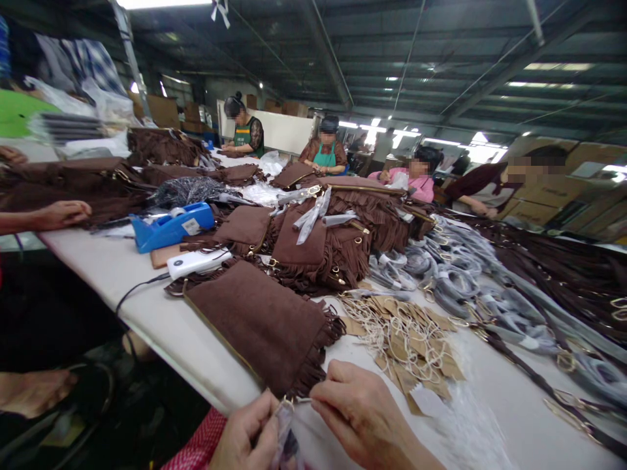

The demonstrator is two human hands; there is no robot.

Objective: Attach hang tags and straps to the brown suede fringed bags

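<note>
A brown fringed bag (259, 320) lies flat on the white table (196, 362), its zipped edge toward me. At its near corner, my left hand (251, 434) pinches a gold metal clasp (285, 406) with clear plastic wrap around the strap below it. My right hand (360, 414) is just right of the clasp, thumb and forefinger pressed together on a thin pale cord (304, 399). Beyond my right hand lies a heap of brown paper tags (409, 339) with white strings.
Brown bags (298, 241) pile up ahead, beside a blue tape dispenser (171, 225) and a white device (196, 262) with a cable. Plastic-wrapped straps (455, 274) spread rightward. Another person's hand (63, 214) rests at the left; several people work beyond.
</note>
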